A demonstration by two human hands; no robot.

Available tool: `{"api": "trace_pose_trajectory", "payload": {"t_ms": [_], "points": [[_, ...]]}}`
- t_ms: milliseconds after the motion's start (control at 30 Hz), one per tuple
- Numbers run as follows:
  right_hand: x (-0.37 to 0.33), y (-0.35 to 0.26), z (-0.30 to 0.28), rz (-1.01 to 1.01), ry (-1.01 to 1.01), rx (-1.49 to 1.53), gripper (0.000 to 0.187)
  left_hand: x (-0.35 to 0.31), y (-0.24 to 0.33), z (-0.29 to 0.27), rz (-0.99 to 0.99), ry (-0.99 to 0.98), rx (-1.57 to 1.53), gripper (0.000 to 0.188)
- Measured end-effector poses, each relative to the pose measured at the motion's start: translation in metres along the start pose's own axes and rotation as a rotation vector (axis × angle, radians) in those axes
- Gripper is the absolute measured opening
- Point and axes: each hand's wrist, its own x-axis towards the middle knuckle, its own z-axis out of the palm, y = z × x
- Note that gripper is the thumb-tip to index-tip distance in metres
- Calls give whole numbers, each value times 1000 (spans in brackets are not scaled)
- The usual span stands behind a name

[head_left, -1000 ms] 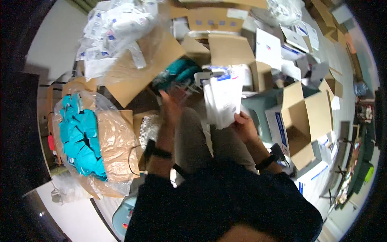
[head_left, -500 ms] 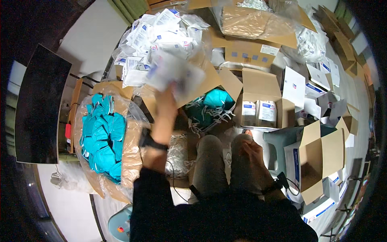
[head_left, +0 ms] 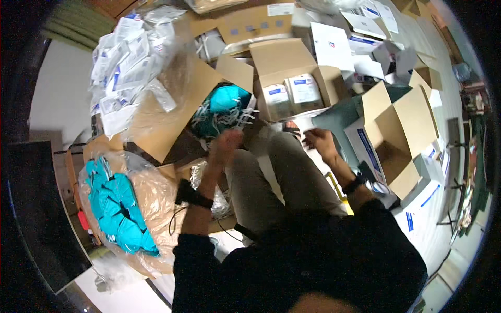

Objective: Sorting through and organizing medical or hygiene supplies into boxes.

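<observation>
My left hand (head_left: 227,146) is above my left knee, at the near edge of a carton of teal cup-shaped masks (head_left: 227,98) with white straps. It is smeared by motion, so its fingers cannot be made out. My right hand (head_left: 320,144) is raised beyond my right knee, its fingers loosely bent and apart, with nothing visible in them. Just past the hands, an open brown box (head_left: 282,55) contains white packets (head_left: 305,89) with blue marks standing side by side. At the far left lies a large heap of similar white packets (head_left: 128,65) on clear plastic.
A plastic-lined carton of teal masks (head_left: 117,208) stands at the left, near a dark screen (head_left: 39,208). On the right, an open carton (head_left: 389,135) sits by a grey-green stool (head_left: 339,117). White boxes (head_left: 365,44) crowd the far right.
The white packet has left my left hand, which has come back from the heap toward my knee. My right hand has lifted off my right knee. The view has turned right.
</observation>
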Motion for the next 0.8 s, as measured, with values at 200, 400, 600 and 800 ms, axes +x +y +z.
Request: {"api": "trace_pose_trajectory", "payload": {"t_ms": [200,400,600,800], "points": [[138,15,-46,-382,258,-763,38,-26,79,32,-49,85,378,23],[226,34,-3,175,434,-1308,102,-38,32,52,-294,117,129,16],[286,117,-27,223,595,-1501,77,-33,32,46,-326,58,154,17],[261,67,-39,-733,-504,-2345,14,-24,59,14,-435,58,128,17]]}}
